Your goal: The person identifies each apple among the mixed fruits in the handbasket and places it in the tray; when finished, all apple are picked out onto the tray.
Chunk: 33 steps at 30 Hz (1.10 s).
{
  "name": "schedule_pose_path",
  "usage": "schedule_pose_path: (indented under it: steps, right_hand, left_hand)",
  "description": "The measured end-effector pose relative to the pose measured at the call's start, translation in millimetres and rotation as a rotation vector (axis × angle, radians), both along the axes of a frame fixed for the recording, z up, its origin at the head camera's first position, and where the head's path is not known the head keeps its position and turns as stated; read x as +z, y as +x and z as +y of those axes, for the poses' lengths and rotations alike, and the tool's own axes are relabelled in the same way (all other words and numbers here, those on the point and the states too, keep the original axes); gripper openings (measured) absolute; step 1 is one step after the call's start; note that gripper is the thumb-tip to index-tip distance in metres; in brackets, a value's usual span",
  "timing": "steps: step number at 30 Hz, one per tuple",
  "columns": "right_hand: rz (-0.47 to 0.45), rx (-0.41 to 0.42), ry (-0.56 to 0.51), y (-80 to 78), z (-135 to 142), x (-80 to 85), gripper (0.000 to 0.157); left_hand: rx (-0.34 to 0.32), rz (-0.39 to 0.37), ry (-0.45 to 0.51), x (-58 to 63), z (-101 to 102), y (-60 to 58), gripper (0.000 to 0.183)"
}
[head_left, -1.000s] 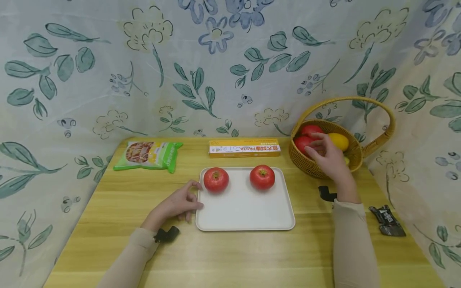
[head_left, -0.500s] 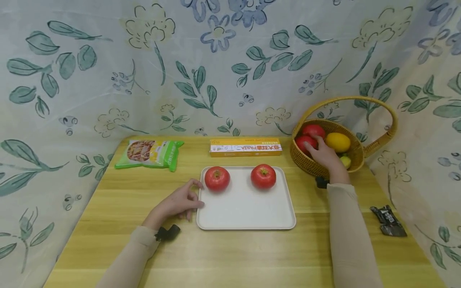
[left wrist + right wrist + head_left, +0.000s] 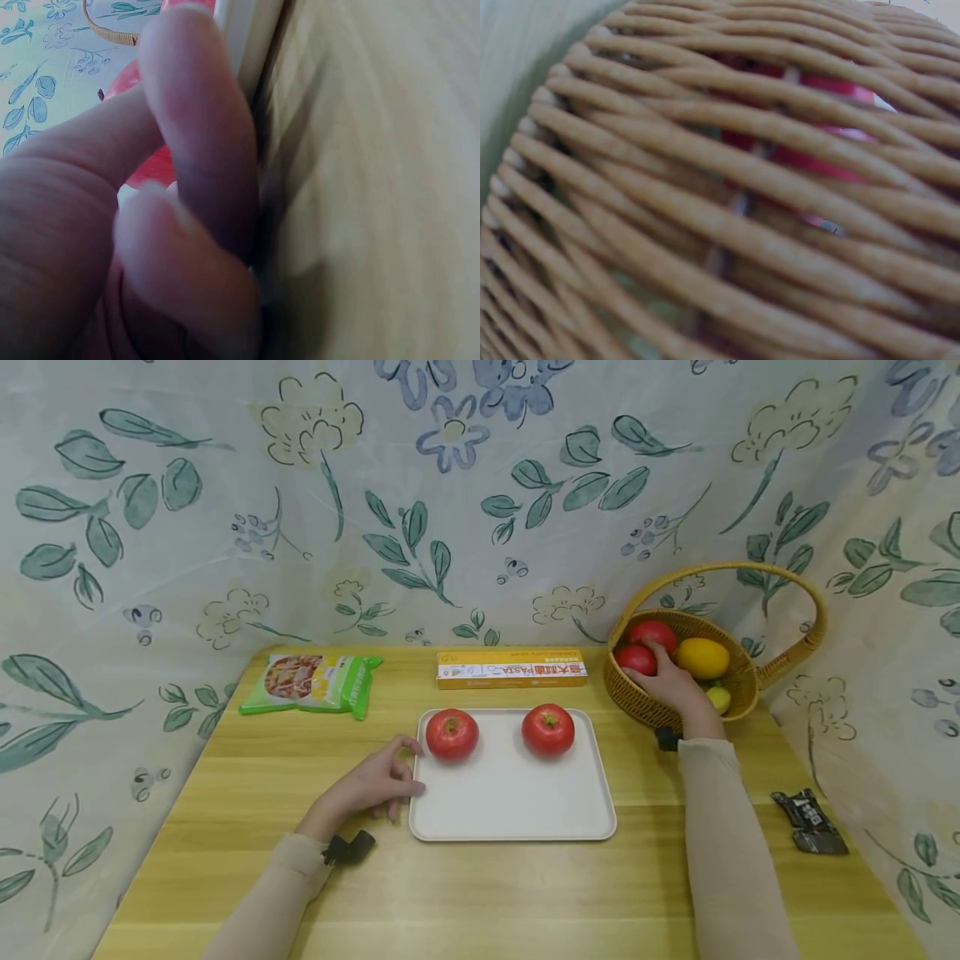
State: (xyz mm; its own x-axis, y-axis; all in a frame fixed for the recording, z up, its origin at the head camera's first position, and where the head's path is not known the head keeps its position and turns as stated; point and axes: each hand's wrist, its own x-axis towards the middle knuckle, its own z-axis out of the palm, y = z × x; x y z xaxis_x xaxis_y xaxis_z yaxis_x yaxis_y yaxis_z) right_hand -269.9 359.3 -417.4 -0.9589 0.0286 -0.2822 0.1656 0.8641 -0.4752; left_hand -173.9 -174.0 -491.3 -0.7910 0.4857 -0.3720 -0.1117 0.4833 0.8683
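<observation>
In the head view my left hand (image 3: 372, 781) is at the left rim of a white tray (image 3: 517, 802), its thumb and index finger on the edge. Two red apples (image 3: 452, 734) sit apart along the tray's far side. The left wrist view shows curled fingers (image 3: 199, 120) close beside the tray's edge. My right hand (image 3: 670, 683) reaches into a wicker basket (image 3: 637, 700) and grips the front red apple (image 3: 635, 658), thumb on the near side. Another red apple (image 3: 652, 633) lies behind it. In the right wrist view the basket's weave (image 3: 727, 165) hides the hand.
A yellow lemon-like fruit (image 3: 702, 658) and a smaller yellow-green one (image 3: 718, 698) share the basket, under its tall handle (image 3: 723, 567). Behind the tray lies a pasta box (image 3: 512, 669); a green food bag (image 3: 311, 683) is at back left, a black wrapper (image 3: 810, 821) at right.
My right hand has moved down into the basket, and its fingers have closed round the front red apple. My left hand and the tray have stayed in place.
</observation>
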Motion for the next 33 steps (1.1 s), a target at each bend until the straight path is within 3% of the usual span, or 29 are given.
schedule_pose_path:
  steps: [21, 33]
  right_hand:
    - [-0.033, 0.017, 0.008, -4.8, 3.4, -1.1, 0.100]
    - [0.004, 0.019, -0.039, -2.6, 4.5, -0.1, 0.100]
  left_hand:
    - [0.002, -0.012, 0.006, -1.2, -0.6, -0.6, 0.062]
    - [0.006, -0.003, 0.001, -1.6, -0.4, -0.4, 0.061]
